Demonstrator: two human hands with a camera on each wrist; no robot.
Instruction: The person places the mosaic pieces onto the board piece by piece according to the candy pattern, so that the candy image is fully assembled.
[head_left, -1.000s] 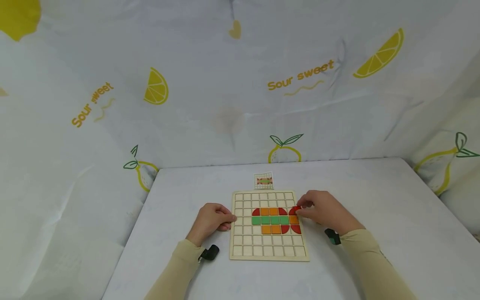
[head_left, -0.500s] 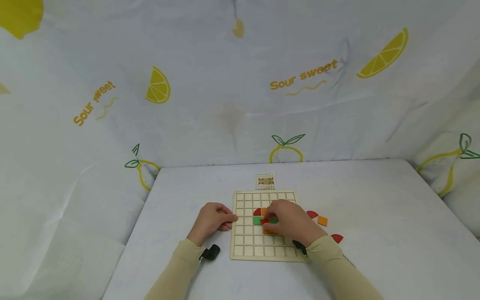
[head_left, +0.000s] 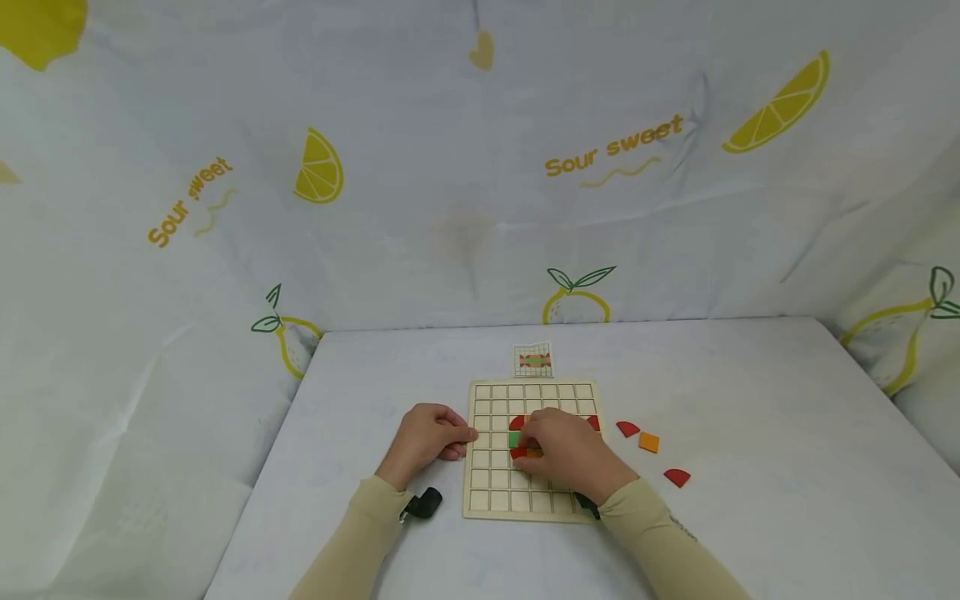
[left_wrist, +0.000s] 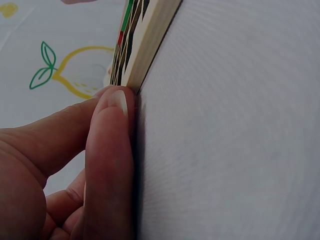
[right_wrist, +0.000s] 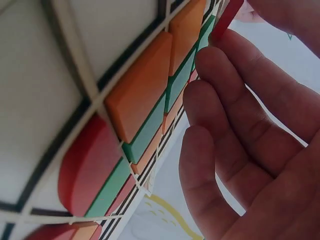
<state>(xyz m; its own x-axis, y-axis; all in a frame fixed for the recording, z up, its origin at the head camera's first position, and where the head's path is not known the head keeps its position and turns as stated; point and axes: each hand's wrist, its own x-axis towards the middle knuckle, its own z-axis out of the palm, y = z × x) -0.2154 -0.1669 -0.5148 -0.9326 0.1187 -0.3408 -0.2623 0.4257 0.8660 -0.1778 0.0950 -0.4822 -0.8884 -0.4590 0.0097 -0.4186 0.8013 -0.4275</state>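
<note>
In the head view, my left hand point(head_left: 431, 433) lies at the left edge of a pale wooden grid board point(head_left: 490, 479). Its thumb and finger pinch that edge, as the left wrist view shows closely. Over the board's coloured pieces is my right hand point(head_left: 566, 450). It pinches a red quarter-circle piece point(right_wrist: 227, 21) between thumb and index finger, by the lower left end of the pattern. Orange square tiles point(right_wrist: 140, 85) and green square tiles point(right_wrist: 180, 75) sit in the grid beside other red quarter-circles point(right_wrist: 92, 165). My right hand hides much of the pattern in the head view.
Right of the board lie two loose red quarter-circles point(head_left: 677, 477) and an orange square tile point(head_left: 648, 442). A small pattern card point(head_left: 533, 361) stands or lies just beyond the board's far edge. A lemon-print cloth point(head_left: 450, 167) hangs behind the white table point(head_left: 750, 400).
My right hand has moved left from the board's right edge to the pattern's left end, with a red quarter-circle in its fingers. Loose pieces at right came into sight. My left hand has stayed put.
</note>
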